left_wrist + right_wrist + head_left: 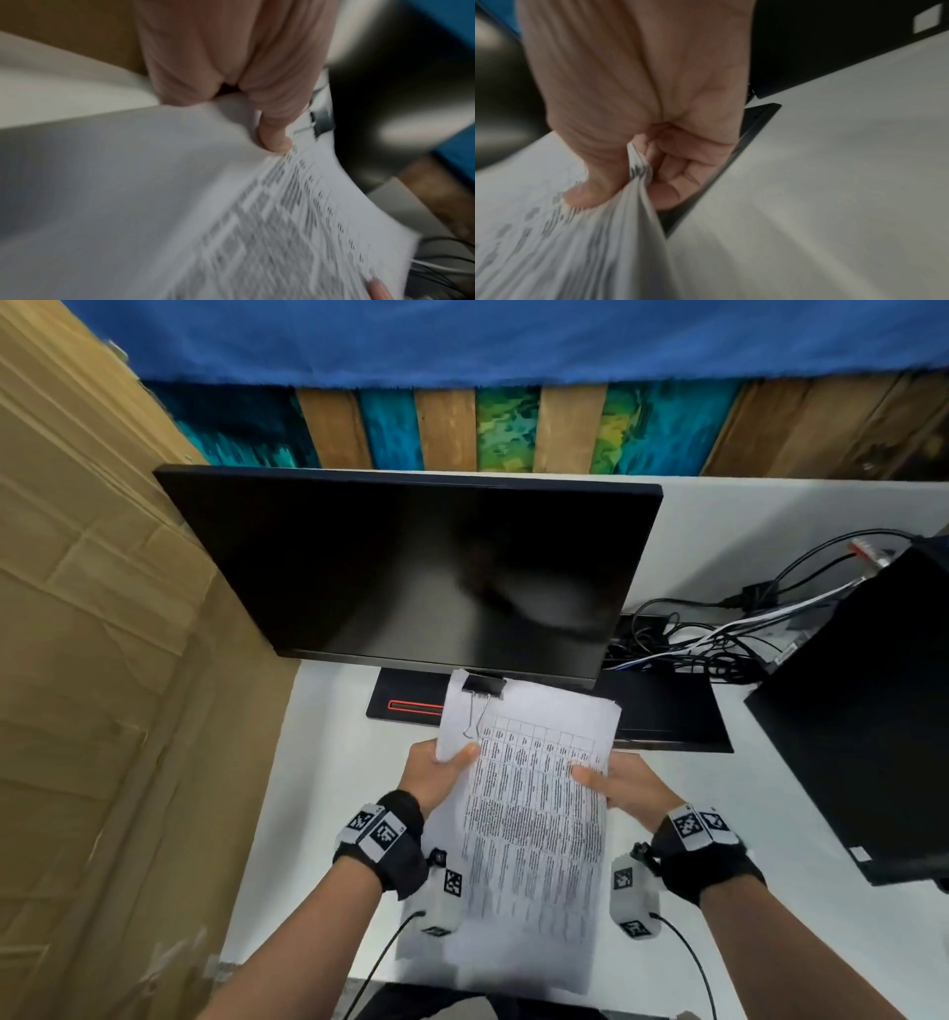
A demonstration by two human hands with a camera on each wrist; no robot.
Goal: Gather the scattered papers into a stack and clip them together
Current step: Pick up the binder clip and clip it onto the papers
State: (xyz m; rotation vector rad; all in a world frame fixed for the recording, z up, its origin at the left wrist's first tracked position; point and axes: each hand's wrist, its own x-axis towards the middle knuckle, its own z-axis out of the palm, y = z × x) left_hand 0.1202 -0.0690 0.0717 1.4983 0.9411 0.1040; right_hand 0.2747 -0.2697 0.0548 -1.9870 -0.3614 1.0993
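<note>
At frame centre I pinch the papers [534,814] with left hand [436,775] and right hand [624,783]; the clip [482,684] grips one corner only, so loose lower sheets could fan apart.

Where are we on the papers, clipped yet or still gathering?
Done: the papers sit in one stack, with a black binder clip on the far left corner. In hand: the left hand and right hand each pinch a side edge, holding the stack above the white desk. Left: apparently only setting it down; no loose sheets show.
</note>
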